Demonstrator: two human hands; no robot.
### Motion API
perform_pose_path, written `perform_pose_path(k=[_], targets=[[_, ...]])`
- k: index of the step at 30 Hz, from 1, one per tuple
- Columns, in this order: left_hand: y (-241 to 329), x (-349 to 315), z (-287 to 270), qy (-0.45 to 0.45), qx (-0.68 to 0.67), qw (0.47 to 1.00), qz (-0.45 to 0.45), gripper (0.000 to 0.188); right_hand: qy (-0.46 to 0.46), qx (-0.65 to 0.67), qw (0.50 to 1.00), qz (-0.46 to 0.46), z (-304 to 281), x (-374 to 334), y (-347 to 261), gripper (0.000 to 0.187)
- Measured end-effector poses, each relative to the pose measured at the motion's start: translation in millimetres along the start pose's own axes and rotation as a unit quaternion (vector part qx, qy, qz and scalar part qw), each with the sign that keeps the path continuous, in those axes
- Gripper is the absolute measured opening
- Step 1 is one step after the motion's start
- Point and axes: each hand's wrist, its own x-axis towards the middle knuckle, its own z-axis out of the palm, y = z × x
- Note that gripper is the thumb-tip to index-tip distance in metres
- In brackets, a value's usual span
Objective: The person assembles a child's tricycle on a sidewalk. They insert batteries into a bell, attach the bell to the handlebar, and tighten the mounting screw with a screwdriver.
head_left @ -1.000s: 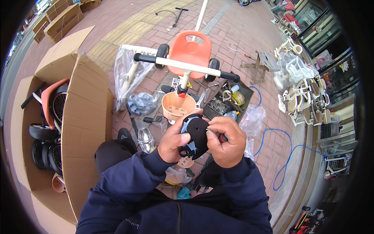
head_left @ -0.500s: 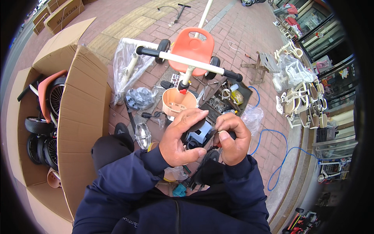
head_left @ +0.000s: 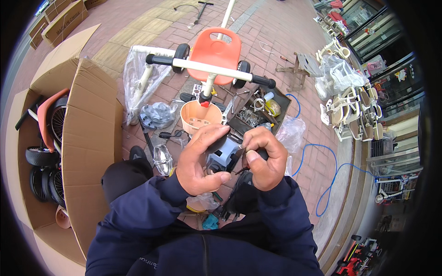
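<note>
- Two bare hands meet above a brick pavement (head_left: 258,27), a blue-and-black part (head_left: 225,152) held up between them.
- Left hand (head_left: 198,158), the nearer one to the part: its grip is half open and curved around the piece, fingers arched over the black side, thumb spread low and apart. Whether that thumb presses on anything cannot be told.
- Right hand (head_left: 267,161): its grip is closed, thumb and forefinger pinching a small pale piece (head_left: 241,146) at their tips. A dark handle (head_left: 262,153) shows in the crook behind the pinch.
- From that pinch, the part lies directly to the left, just beside it. The pale piece pokes out on the side toward the part; contact between the two cannot be made out.
- Slanting, by the look of it, the part's long axis runs from upper right to lower left, its blue face angled toward the right hand.
- Just beyond the fingers, a peach basket (head_left: 193,115) hangs below a white handlebar (head_left: 198,66), an orange seat (head_left: 214,50) behind. At left, an open cardboard box (head_left: 94,138) holds wheels (head_left: 41,156).
</note>
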Motion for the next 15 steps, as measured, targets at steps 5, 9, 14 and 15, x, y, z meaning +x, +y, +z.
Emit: perform_pose_path(k=[5,9,14,15], targets=[[1.6,-1.5,1.7,0.013,-0.076,0.994,-0.076,0.085,0.003,0.003,1.000,0.011,0.4,1.5,-0.4,0.005],[4.0,0.1,4.7,0.035,-0.138,0.981,-0.130,0.085,0.010,-0.003,1.000,0.008,2.0,2.0,1.8,0.004],[5.8,0.8,7.3,0.033,-0.155,0.975,-0.158,0.084,0.031,-0.017,0.999,0.012,6.3,1.4,5.0,0.005],[5.3,0.6,7.9,0.034,-0.158,0.974,-0.160,0.084,0.034,-0.027,0.999,0.016,6.9,1.2,5.8,0.005]])
